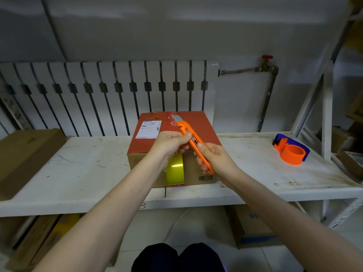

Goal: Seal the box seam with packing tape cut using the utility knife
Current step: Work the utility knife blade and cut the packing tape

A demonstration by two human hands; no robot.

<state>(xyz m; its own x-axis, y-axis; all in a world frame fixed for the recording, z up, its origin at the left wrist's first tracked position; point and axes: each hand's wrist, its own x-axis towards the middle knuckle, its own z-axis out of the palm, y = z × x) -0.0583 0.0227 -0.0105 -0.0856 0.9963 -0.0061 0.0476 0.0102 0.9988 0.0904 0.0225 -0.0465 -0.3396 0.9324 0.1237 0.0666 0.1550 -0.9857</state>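
Observation:
A red-topped cardboard box (pixel 196 122) stands on the white shelf (pixel 78 173), with a strip of yellowish tape (pixel 175 170) running down its front face. Above the box's near edge I hold an orange utility knife (pixel 188 132), its silver blade out and pointing away. My right hand (pixel 213 157) grips the knife's handle. My left hand (pixel 170 144) pinches the knife's body near the slider. An orange and blue tape dispenser (pixel 290 149) lies on the shelf to the right, apart from both hands.
A flat brown carton (pixel 25 156) lies at the shelf's left end. A white radiator (pixel 98 95) lines the wall behind. A metal rack upright (pixel 327 114) stands on the right. More cartons sit under the shelf, and my knees (pixel 176 258) show below.

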